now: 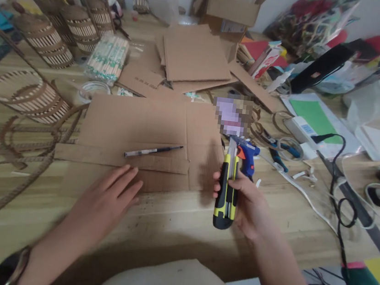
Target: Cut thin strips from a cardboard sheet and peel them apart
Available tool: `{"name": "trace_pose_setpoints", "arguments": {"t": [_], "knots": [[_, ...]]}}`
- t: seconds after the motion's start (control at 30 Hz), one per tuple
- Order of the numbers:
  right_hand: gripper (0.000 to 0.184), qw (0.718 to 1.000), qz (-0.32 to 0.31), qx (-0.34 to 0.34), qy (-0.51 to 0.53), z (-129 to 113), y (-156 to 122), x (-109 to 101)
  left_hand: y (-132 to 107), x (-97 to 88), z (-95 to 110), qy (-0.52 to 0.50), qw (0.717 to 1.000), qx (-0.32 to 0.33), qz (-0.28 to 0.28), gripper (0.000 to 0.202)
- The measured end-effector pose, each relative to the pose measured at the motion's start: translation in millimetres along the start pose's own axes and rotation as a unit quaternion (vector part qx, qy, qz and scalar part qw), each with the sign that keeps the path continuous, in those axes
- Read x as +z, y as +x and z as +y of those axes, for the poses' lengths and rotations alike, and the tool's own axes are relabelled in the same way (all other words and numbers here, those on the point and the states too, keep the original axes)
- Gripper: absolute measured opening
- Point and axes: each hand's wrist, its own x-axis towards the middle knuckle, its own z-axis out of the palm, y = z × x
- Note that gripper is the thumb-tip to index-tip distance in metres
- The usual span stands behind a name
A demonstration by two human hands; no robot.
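Observation:
My right hand (247, 198) grips a yellow and black utility knife (227, 189), its blade end pointing away from me above the table. My left hand (110, 197) lies with fingers spread at the near edge of a flat cardboard sheet (137, 122). Across that sheet runs a narrow cardboard strip (105, 156), close to my left fingertips. A pen (154, 151) with a dark cap rests over the strip and the sheet. Just beyond the knife is a blue glue gun (249, 155) with an orange trigger.
Several cardboard pieces (197, 55) are piled behind the sheet. Wrapped wooden sticks (106, 57) and bamboo baskets (33, 93) stand to the left, with a rope (18, 190) in front. Pliers (278, 155), a black cable (337, 197) and a green sheet (312, 118) lie to the right.

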Motion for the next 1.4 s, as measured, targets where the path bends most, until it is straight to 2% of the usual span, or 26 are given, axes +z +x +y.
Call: {"name": "trace_pose_setpoints", "arguments": {"t": [0.07, 0.1, 0.13, 0.17, 0.2, 0.27, 0.33, 0.4, 0.47, 0.53, 0.63, 0.77, 1.17, 1.4], "knots": [[0.033, 0.993, -0.049, -0.040, -0.099, -6, -1, 1, 14, 2.9, -7, -0.025, 1.000, 0.008, 0.009, 0.037], [0.028, 0.980, -0.081, -0.067, -0.169, -9, -1, 1, 21, 5.1, -10, -0.043, 0.999, 0.000, 0.011, 0.035], [0.024, 0.956, -0.117, -0.096, -0.251, -12, 0, 2, 28, 7.6, -14, -0.062, 0.998, -0.005, 0.011, 0.034], [0.020, 0.919, -0.156, -0.126, -0.339, -15, 1, 3, 34, 10.3, -18, -0.077, 0.997, -0.004, 0.011, 0.035], [0.019, 0.869, -0.195, -0.154, -0.427, -17, 3, 4, 40, 13.1, -21, -0.088, 0.996, 0.004, 0.013, 0.038], [0.016, 0.745, -0.245, -0.207, -0.585, -19, 7, 10, 51, 18.5, -26, -0.093, 0.995, 0.011, 0.024, 0.041], [0.013, 0.613, -0.261, -0.239, -0.706, -19, 11, 20, 60, 24.2, -28, -0.099, 0.994, 0.012, 0.039, 0.041], [0.013, 0.496, -0.265, -0.243, -0.790, -19, 13, 34, 65, 30.3, -27, -0.106, 0.993, 0.008, 0.058, 0.040], [0.017, 0.410, -0.274, -0.227, -0.840, -20, 14, 48, 67, 35.4, -26, -0.105, 0.992, -0.004, 0.069, 0.039], [0.022, 0.359, -0.282, -0.213, -0.864, -19, 14, 60, 67, 38.3, -23, -0.104, 0.992, -0.013, 0.069, 0.038], [0.027, 0.326, -0.288, -0.212, -0.875, -16, 16, 72, 66, 38.2, -21, -0.115, 0.991, -0.019, 0.060, 0.038], [0.031, 0.307, -0.289, -0.205, -0.883, -10, 20, 77, 66, 36.1, -20, -0.138, 0.989, -0.031, 0.052, 0.039], [0.037, 0.310, -0.282, -0.184, -0.889, -10, 19, 83, 66, 38.2, -19, -0.156, 0.986, -0.035, 0.051, 0.039], [0.041, 0.307, -0.291, -0.205, -0.883, -10, 21, 84, 66, 37.7, -18, -0.142, 0.988, -0.036, 0.052, 0.041]]}}
